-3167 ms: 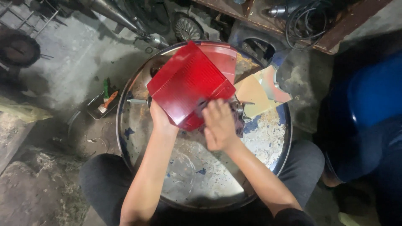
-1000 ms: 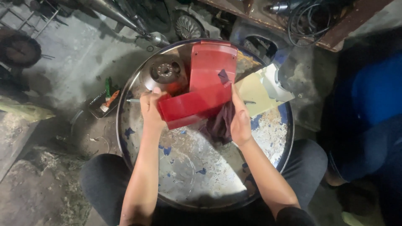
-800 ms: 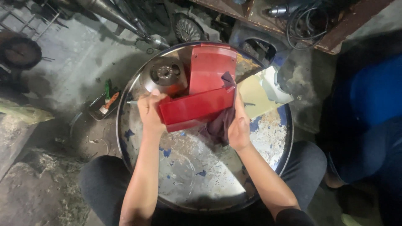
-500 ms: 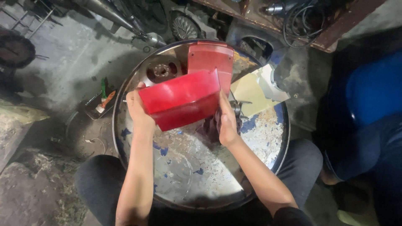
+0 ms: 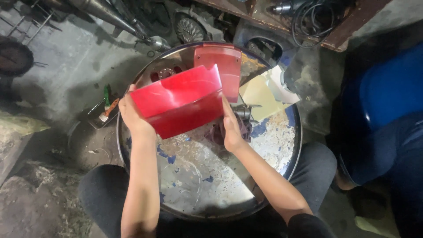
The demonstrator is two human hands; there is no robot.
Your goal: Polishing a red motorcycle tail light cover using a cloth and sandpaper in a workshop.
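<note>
I hold a red plastic cover panel (image 5: 180,101) up over a round metal drum top (image 5: 264,154) with flaking blue paint. My left hand (image 5: 130,115) grips the panel's left edge. On the panel's right edge rests my right hand (image 5: 231,130), which also touches a dark purple rag (image 5: 218,132) bunched under it. A second red panel (image 5: 220,66) lies flat on the far side of the drum, partly hidden behind the raised one.
A pale yellow panel (image 5: 260,94) and a small metal part (image 5: 244,112) lie on the drum's right. Screwdrivers (image 5: 108,103) sit in a tray on the floor at left. A person in blue (image 5: 383,114) sits at right. Cables (image 5: 308,17) hang behind.
The red panel has been lifted and tilted up off the drum, its inner face turning towards me. Both hands rose with it and kept their grip on its edges.
</note>
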